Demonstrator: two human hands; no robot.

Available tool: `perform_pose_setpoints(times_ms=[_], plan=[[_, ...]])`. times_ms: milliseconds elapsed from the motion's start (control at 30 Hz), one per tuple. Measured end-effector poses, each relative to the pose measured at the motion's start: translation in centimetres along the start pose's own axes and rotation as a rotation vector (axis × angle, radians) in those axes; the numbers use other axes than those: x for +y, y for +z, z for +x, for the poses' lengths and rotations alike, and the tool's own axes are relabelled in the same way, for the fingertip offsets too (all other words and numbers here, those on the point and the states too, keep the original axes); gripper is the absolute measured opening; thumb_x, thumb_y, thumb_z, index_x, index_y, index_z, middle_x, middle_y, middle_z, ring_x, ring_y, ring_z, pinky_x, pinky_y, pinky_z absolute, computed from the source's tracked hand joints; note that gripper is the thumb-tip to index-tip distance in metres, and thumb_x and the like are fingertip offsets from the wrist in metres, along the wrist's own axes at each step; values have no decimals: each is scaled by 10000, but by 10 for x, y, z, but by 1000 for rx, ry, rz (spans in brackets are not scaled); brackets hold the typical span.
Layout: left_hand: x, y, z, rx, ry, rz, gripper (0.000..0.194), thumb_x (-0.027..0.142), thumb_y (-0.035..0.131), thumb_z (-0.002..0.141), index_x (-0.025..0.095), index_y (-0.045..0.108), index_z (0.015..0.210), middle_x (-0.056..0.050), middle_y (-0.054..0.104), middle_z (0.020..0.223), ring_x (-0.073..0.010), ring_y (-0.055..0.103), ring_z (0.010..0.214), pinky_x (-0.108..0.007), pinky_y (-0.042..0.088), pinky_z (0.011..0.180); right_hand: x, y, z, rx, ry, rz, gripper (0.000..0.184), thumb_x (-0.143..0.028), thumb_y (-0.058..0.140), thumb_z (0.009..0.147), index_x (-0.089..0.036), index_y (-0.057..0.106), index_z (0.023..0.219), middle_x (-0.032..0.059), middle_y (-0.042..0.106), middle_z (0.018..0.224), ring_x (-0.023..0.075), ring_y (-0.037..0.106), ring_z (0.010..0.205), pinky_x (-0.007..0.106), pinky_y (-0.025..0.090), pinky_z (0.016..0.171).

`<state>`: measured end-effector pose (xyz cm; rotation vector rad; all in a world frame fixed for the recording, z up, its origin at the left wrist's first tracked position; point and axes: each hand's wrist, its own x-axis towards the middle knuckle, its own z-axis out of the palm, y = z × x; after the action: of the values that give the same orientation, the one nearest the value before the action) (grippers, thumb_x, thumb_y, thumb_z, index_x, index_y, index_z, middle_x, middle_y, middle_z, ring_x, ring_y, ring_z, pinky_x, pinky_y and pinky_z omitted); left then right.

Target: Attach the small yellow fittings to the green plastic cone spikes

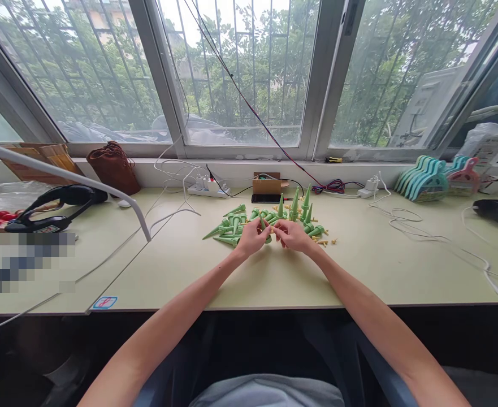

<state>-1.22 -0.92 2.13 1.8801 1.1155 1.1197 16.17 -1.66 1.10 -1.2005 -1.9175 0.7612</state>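
Note:
My left hand (252,237) is closed around a green plastic spike (262,221), its tip poking up past the fingers. Right beside it, my right hand (290,234) pinches a small yellow piece (273,229) against the side of that spike; the fingers partly hide the contact. Behind both hands lies a heap of similar green spikes (235,223). Several more green spikes (294,206) stand upright on their wide ends behind the right hand. Small yellow pieces (325,242) are scattered to the right of my right hand.
A dark phone (266,198) lies before a small cardboard box (267,184). Behind are a white power strip (208,187) and coiled cables (333,185). Headphones (62,206) sit left, teal hangers (422,178) right. A white cable (447,240) crosses the table's right side.

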Motion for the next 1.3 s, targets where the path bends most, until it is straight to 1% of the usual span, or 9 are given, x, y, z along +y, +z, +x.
perform_pose_setpoints(times_ms=[200, 367, 567, 667, 733, 900, 1100, 1200, 1300], plan=[[-1, 2, 0, -22, 13, -30, 262, 425, 594, 808, 170, 566, 758, 2, 578, 618, -95, 498, 491, -224, 382, 486, -2, 0, -1, 7, 12, -18, 339, -417, 461, 926, -198, 497, 670, -21, 580, 542, 111, 530, 420, 243, 435, 501], [0, 2, 1, -5, -28, -72, 330, 492, 563, 838, 173, 552, 756, 4, 570, 587, -95, 480, 461, -233, 365, 465, -4, -1, 0, 38, 22, -69, 430, -463, 392, 957, -195, 494, 637, -15, 575, 512, 106, 509, 414, 242, 429, 523], [3, 1, 2, 17, -116, -128, 426, 574, 474, 880, 174, 543, 749, 27, 501, 497, -97, 450, 387, -250, 361, 435, -9, -1, -3, 16, -31, -43, 341, -509, 504, 904, -190, 563, 799, -12, 628, 617, 110, 532, 449, 238, 415, 506], [3, 0, 3, 31, -121, -117, 427, 566, 461, 888, 172, 550, 750, 19, 521, 517, -95, 450, 395, -253, 365, 442, -11, -1, -4, 27, -60, -78, 281, -462, 576, 867, -188, 574, 809, -14, 615, 586, 122, 544, 489, 243, 424, 543], [3, 0, 3, 32, -120, -110, 421, 558, 461, 890, 172, 548, 747, 18, 520, 520, -96, 450, 403, -254, 364, 444, -10, 0, -4, 29, -68, -87, 261, -440, 575, 869, -189, 574, 797, -13, 609, 580, 124, 542, 499, 243, 419, 546], [5, 0, 1, 2, -103, -117, 366, 509, 474, 894, 174, 530, 756, 26, 493, 519, -95, 450, 404, -252, 366, 443, -8, 0, -3, 19, -57, -58, 300, -419, 502, 907, -191, 539, 714, -4, 607, 591, 111, 514, 477, 233, 395, 513], [6, -1, -2, -111, -7, -98, 175, 322, 627, 769, 168, 559, 818, -11, 611, 756, -81, 510, 517, -234, 410, 496, -5, -1, -1, 62, -28, -120, 405, -441, 478, 914, -197, 476, 591, -13, 526, 479, 117, 479, 451, 240, 364, 501], [4, -1, -2, -104, 43, -56, 156, 242, 628, 723, 163, 570, 844, -14, 628, 797, -74, 505, 542, -230, 425, 529, -3, -1, 0, 63, -12, -147, 443, -472, 454, 921, -191, 509, 583, -12, 499, 453, 123, 477, 456, 244, 352, 504], [1, -1, -2, -105, 61, -51, 136, 250, 618, 730, 160, 567, 820, -21, 634, 807, -79, 511, 560, -224, 411, 515, -1, -1, 1, 48, -6, -141, 498, -516, 431, 925, -184, 520, 563, -9, 494, 457, 119, 476, 457, 243, 349, 508]])
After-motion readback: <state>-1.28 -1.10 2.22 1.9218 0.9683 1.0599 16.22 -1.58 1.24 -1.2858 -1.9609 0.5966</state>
